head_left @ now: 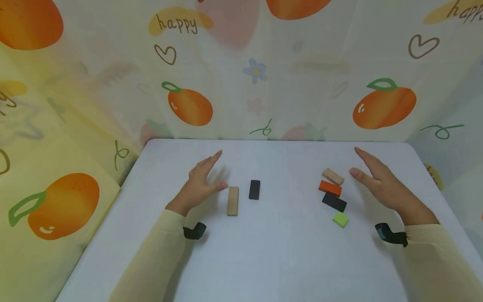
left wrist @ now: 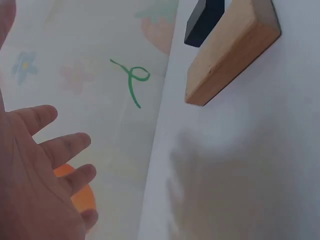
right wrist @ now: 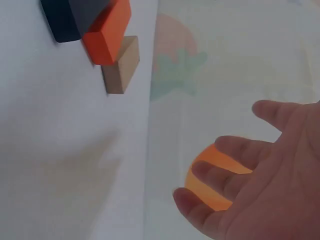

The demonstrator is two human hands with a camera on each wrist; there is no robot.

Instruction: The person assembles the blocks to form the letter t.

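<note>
white table (head_left: pixel 286 251), patterned cloth (head_left: pixel 302 100) behind; 4 blocks (head_left: pixel 334 201) near right hand (head_left: pixel 385 186).

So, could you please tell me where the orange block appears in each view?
Head: the orange block lies right of centre, between a tan block and a black block.
Left wrist: not in it.
Right wrist: upper left, between the same two blocks.
Shared landmark: the far edge of the white table, against the printed cloth.

Head view looks down — closer wrist views share the tabletop (head_left: pixel 286 251).
</note>
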